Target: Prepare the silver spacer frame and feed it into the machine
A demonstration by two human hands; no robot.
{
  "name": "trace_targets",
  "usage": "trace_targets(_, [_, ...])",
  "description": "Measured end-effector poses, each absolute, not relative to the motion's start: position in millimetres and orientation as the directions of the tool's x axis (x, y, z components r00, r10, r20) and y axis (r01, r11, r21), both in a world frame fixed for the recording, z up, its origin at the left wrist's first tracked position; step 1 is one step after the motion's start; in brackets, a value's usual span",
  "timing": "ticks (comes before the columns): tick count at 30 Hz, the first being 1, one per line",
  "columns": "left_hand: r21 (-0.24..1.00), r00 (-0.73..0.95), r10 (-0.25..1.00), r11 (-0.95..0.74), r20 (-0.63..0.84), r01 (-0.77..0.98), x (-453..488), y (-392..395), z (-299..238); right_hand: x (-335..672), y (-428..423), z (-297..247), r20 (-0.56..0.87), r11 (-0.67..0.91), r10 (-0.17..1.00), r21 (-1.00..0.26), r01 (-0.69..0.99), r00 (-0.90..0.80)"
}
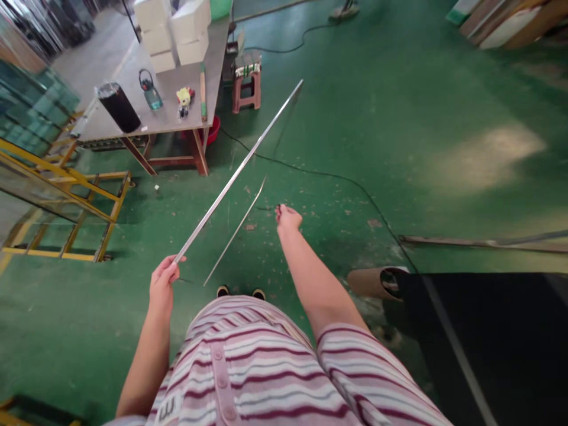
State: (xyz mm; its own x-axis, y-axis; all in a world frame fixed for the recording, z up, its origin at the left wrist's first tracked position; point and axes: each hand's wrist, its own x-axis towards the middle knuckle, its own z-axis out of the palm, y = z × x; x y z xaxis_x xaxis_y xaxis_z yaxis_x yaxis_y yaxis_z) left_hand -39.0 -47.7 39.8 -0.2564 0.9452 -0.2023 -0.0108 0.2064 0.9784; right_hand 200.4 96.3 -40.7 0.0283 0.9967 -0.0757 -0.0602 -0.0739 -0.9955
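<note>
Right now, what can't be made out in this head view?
- Glass pane: transparent, so only its bright edges show; the full outline is unclear.
- Right hand: its grip on the pane is too small to tell.
- Black sheet: cut off by the frame edge.
- Table items: too small to identify.

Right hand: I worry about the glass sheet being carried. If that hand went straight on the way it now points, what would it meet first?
The right hand points forward and down, seemingly on the glass sheet itself. Beyond it lies only the green floor, crossed by a black cable; the stool stands further off. Depth is unclear.
</note>
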Motion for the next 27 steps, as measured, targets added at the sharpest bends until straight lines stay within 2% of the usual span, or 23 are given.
trace_targets(3, [0.971,-0.254,0.940,0.239,-0.229,0.008,-43.6,-51.6,45.5,216.9,106.5,-49.5,-0.123,-0.109,0.983,-0.988,-0.107,0.136])
trace_targets(5, [0.972,-0.255,0.941,0.236,-0.224,0.016,-41.5,-51.5,47.9,207.9,100.5,-53.7,-0.140,-0.113,0.981,-0.976,-0.185,0.136])
trace_targets(10, [0.973,-0.252,0.945,0.228,-0.210,0.045,-35.6,-50.7,46.0,154.5,66.7,-48.5,-0.062,-0.077,0.996,-0.959,-0.272,-0.060])
trace_targets(14, [0.973,-0.252,0.944,0.228,-0.211,0.038,-34.3,-53.6,41.7,132.2,53.0,-38.2,-0.108,-0.179,0.972,-0.916,-0.359,-0.208])
trace_targets(16, [0.975,-0.253,0.945,0.221,-0.205,0.035,-33.7,-54.6,42.3,129.7,51.4,-34.0,-0.124,-0.205,0.967,-0.898,-0.388,-0.223])
trace_targets(20, [0.976,-0.247,0.947,0.218,-0.204,0.028,-31.7,-53.9,45.6,128.0,49.7,-27.1,-0.121,-0.167,0.983,-0.902,-0.397,-0.140])
trace_targets(23, [0.975,-0.237,0.949,0.220,-0.210,0.017,-28.4,-52.1,44.0,123.2,45.0,-23.7,-0.122,-0.220,0.958,-0.892,-0.395,-0.259])
trace_targets(25, [0.974,-0.236,0.948,0.226,-0.215,0.023,-26.4,-51.9,40.7,122.8,43.8,-21.9,-0.110,-0.210,0.948,-0.921,-0.327,-0.300])
trace_targets(27, [0.971,-0.249,0.943,0.235,-0.219,0.037,-26.9,-53.8,37.4,132.5,50.6,-20.5,-0.050,-0.100,0.972,-0.972,-0.213,-0.229])
